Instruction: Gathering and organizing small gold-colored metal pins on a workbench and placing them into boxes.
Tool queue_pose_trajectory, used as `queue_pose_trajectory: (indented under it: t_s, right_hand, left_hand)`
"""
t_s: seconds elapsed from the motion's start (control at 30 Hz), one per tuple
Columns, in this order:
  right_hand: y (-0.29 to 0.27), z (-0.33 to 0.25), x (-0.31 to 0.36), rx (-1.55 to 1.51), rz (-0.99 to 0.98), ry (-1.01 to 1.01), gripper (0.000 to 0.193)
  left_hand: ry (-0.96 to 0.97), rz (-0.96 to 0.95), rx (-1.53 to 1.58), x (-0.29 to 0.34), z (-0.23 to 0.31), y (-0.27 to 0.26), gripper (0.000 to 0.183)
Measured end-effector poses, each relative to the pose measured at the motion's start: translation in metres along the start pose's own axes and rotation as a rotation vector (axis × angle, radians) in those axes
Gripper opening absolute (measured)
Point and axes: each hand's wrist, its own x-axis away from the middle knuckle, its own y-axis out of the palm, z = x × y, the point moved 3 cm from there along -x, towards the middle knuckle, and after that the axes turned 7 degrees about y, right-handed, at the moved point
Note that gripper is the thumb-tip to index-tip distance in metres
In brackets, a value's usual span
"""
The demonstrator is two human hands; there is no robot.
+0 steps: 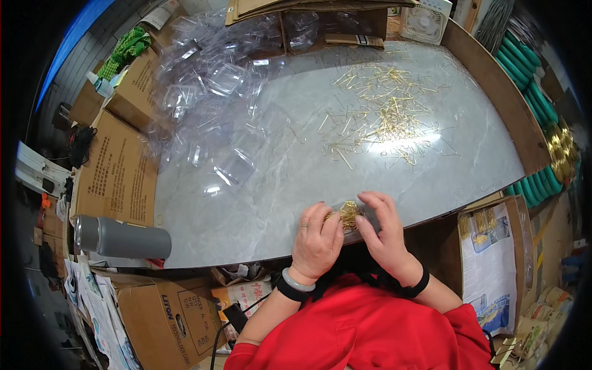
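Note:
At the table's near edge a small bunch of gold wire hooks [349,214] lies between my two hands, with what looks like clear plastic around it. My left hand [317,242] is closed on the left end of the bunch, its fingertips bent over it. Thumb and curled fingers of my right hand [386,233] grip the right end. Farther off, a loose scatter of gold wire hooks [394,117] is spread over the grey table [296,185]. A heap of clear plastic boxes [228,80] covers its left side.
A grey bottle [132,239] lies at the table's left front, beside a cardboard box [120,169]. A cardboard compartment [336,24] and a white fan [425,21] stand at the back. A board [493,86] edges the right. Below it sits an open box with paper [490,265].

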Motion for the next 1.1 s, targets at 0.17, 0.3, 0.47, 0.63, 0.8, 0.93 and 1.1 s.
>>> queue_pose_trajectory:
  t_s: [0.17,0.3,0.47,0.63,0.8,0.93,1.1]
  right_hand:
    - [0.014,-0.012,0.018,0.249,-0.162,-0.084,0.069]
    - [0.009,-0.012,0.013,0.161,-0.167,-0.075,0.068]
    - [0.009,-0.003,0.008,0.156,-0.017,-0.135,0.063]
    - [0.02,0.001,0.0,0.003,0.017,-0.003,0.058]
    - [0.012,-0.004,0.006,0.228,0.155,-0.068,0.051]
    - [0.019,-0.007,0.021,0.156,0.086,-0.211,0.047]
    - [0.016,-0.004,0.015,0.195,0.066,-0.166,0.047]
  left_hand:
    - [-0.036,0.032,-0.033,0.0,-0.001,0.002,0.021]
    - [-0.032,0.044,-0.074,0.002,-0.002,0.003,0.022]
    - [-0.009,0.059,-0.068,0.003,-0.002,0.003,0.023]
    - [-0.015,0.073,-0.105,0.002,-0.001,0.001,0.023]
    - [-0.039,0.077,-0.109,0.004,-0.002,0.002,0.023]
    - [-0.05,0.083,-0.139,0.003,-0.001,0.002,0.024]
    - [-0.049,0.078,-0.117,0.005,-0.003,0.003,0.023]
